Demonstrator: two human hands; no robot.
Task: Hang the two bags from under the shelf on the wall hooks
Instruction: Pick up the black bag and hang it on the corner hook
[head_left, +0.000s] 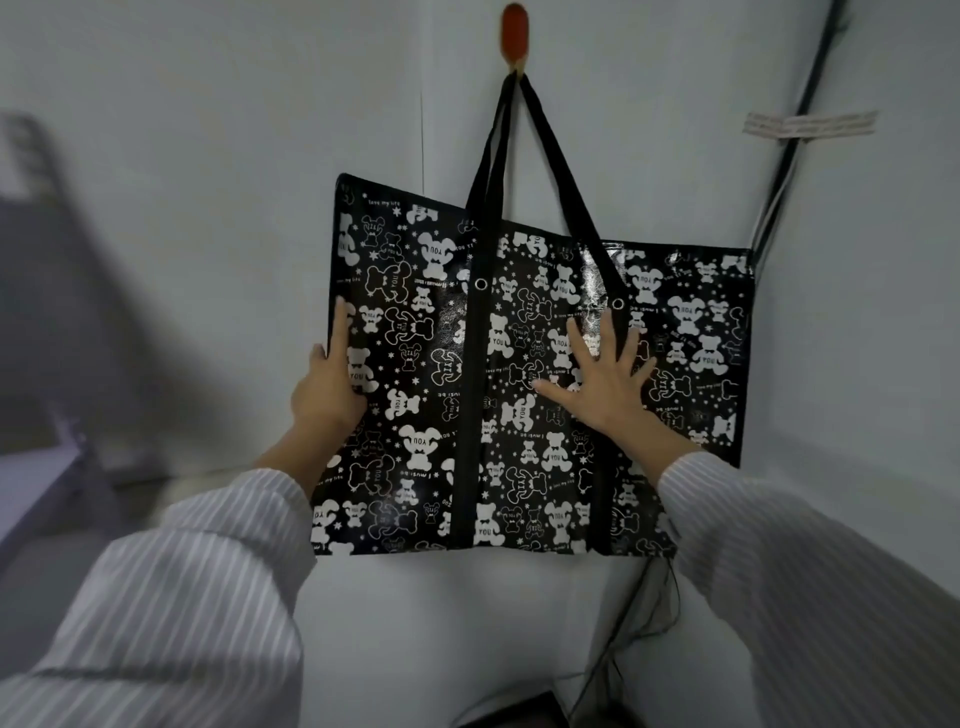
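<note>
The bag (519, 374) is shiny black with lots of white teddy bears, little white stars and small white words all over it. Some bears are filled in white and some are only white outlines. Its handles (550, 161) and the straps running down its front are plain black. The hook (515, 32) is orange-red. The wall (208, 156) is pale grey-white. Both sleeves (171, 603) are light grey with thin white stripes. A black cable (795, 135) runs down the wall.
</note>
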